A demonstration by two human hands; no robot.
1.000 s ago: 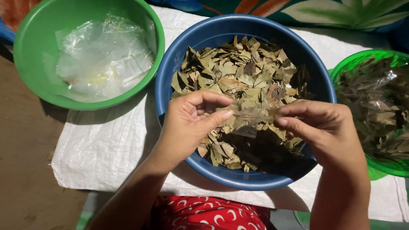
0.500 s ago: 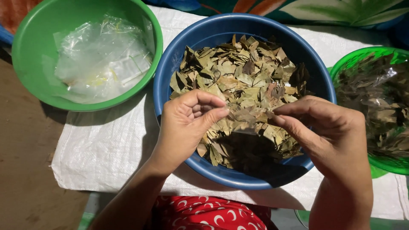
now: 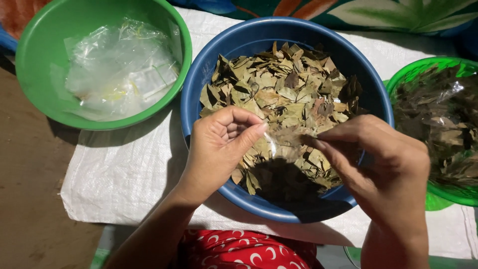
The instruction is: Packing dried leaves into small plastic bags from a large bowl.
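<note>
Both hands' fingers pinch 1 clear plastic bag (image 3: 281, 144), left hand (image 3: 221, 144) and right hand (image 3: 383, 159), over the blue bowl (image 3: 199, 84) of dried leaves (image 3: 289, 84).

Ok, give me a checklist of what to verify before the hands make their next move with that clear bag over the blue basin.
1. Left hand pinching the clear bag edge: ok.
2. Right hand fingers on the bag's other side: ok.
3. Bag mouth open: cannot tell, plastic too transparent.
4. Bag held over the blue basin of dried leaves: ok.
5. Green bowl of empty bags beside the basin: ok.
6. Green basket of filled bags at the right: ok.
</note>
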